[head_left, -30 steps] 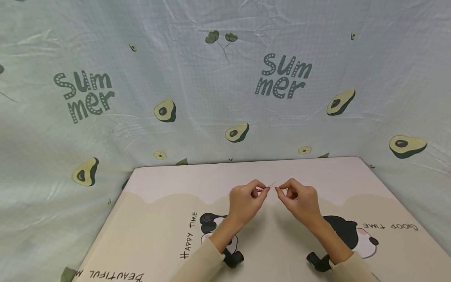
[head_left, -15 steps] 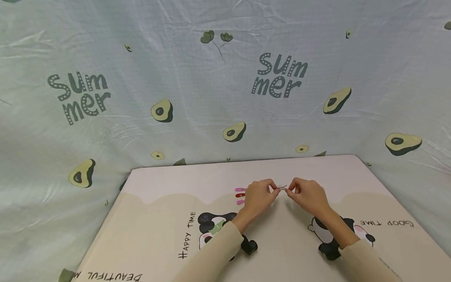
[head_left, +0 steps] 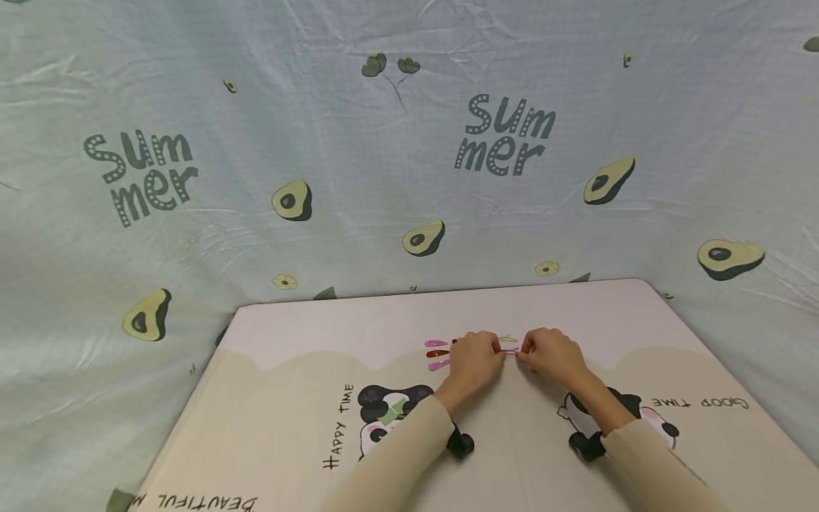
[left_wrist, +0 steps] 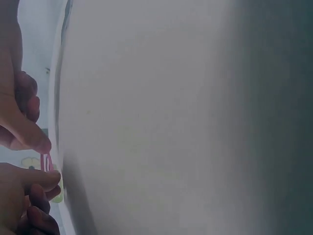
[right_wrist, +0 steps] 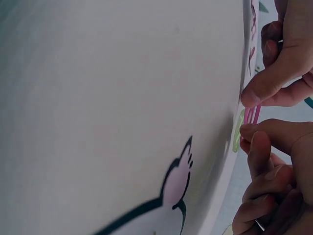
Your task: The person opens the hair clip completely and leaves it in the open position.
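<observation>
Between both hands, a slim pink hair clip [head_left: 510, 352] is pinched at its two ends just over the table. The left hand [head_left: 475, 361] grips its left end, the right hand [head_left: 555, 355] its right end. A green clip [head_left: 507, 339] lies just behind it. In the left wrist view the pink clip [left_wrist: 46, 162] spans the lower, left hand [left_wrist: 27, 196] and the upper, right hand [left_wrist: 17, 110]. In the right wrist view the lower, right hand [right_wrist: 276, 171] and upper, left hand [right_wrist: 286, 61] pinch the pink clip [right_wrist: 252, 115], beside the green clip [right_wrist: 238, 131].
Left of the left hand lie a pink clip [head_left: 436, 343], a red clip [head_left: 437, 353] and another pink clip [head_left: 439, 365]; a bit of red shows behind that hand. The table [head_left: 269, 398] has printed pandas and lettering. A patterned curtain [head_left: 358, 142] hangs behind and at the sides.
Both hands have shifted slightly nearer the body since half a second ago, with a pink clip now visible between them. The green clip has come into view behind. Clips at left were uncovered earlier.
</observation>
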